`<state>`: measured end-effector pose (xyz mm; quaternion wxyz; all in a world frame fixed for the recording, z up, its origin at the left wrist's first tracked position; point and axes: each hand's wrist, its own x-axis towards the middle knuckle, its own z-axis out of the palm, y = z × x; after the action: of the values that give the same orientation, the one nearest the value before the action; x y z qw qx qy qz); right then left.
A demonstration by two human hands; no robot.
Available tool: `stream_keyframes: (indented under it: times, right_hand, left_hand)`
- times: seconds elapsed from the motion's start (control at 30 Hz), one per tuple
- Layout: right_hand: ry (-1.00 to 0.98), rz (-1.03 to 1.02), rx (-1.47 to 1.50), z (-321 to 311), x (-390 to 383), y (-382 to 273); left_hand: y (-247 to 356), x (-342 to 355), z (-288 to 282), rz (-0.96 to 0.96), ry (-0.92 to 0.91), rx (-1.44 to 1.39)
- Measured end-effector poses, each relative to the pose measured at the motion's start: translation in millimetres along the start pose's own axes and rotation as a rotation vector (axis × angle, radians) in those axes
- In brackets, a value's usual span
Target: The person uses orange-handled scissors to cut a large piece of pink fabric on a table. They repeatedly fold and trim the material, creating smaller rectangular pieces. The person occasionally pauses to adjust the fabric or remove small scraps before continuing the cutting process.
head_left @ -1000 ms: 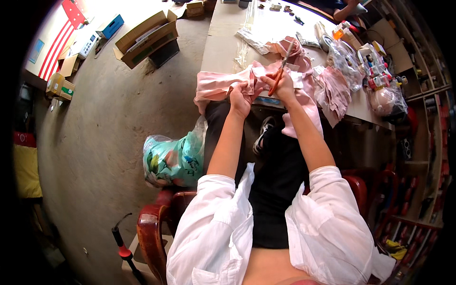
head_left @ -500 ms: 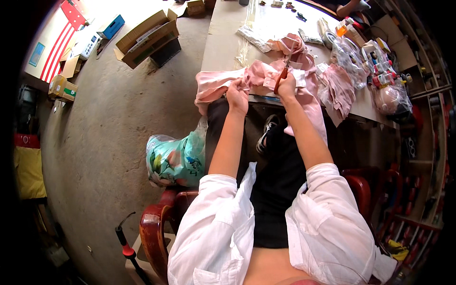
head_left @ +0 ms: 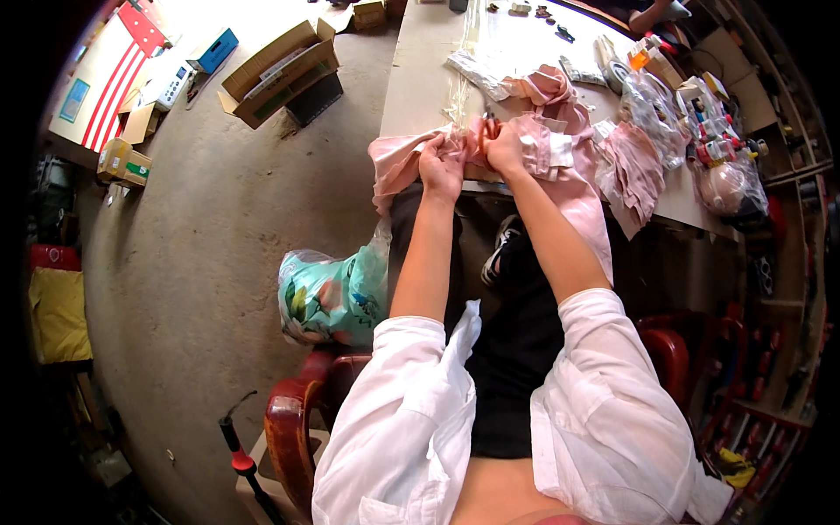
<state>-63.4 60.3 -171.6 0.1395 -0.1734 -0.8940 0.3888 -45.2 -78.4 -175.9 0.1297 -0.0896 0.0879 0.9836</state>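
Cardboard boxes beyond pink cloth

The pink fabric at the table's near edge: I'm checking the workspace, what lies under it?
The pink fabric lies on the pale tabletop and drapes over its edge. Both hands press it; anything beneath is hidden.

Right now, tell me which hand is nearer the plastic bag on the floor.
Left. The left hand grips the pink fabric above the floral plastic bag; the right hand, also on the fabric, sits farther off.
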Motion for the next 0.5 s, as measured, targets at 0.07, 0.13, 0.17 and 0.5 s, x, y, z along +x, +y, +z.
stream_keyframes:
  times: [0.07,0.13,0.17,0.5]
  right_hand:
    - [-0.076,0.056,-0.12,3,-9,-19]
    - [-0.148,0.125,-0.144,-5,-15,-42]
    - [-0.142,0.115,-0.242,-5,-12,-41]
    - [-0.112,0.219,0.258,-11,19,3]
  left_hand:
    - [6,-5,3,-0.039,0.087,0.073]
    - [10,-3,-4,-0.071,0.084,0.116]
    - [10,-3,-5,-0.104,0.062,0.116]
    - [-7,-2,9,-0.138,0.066,0.266]
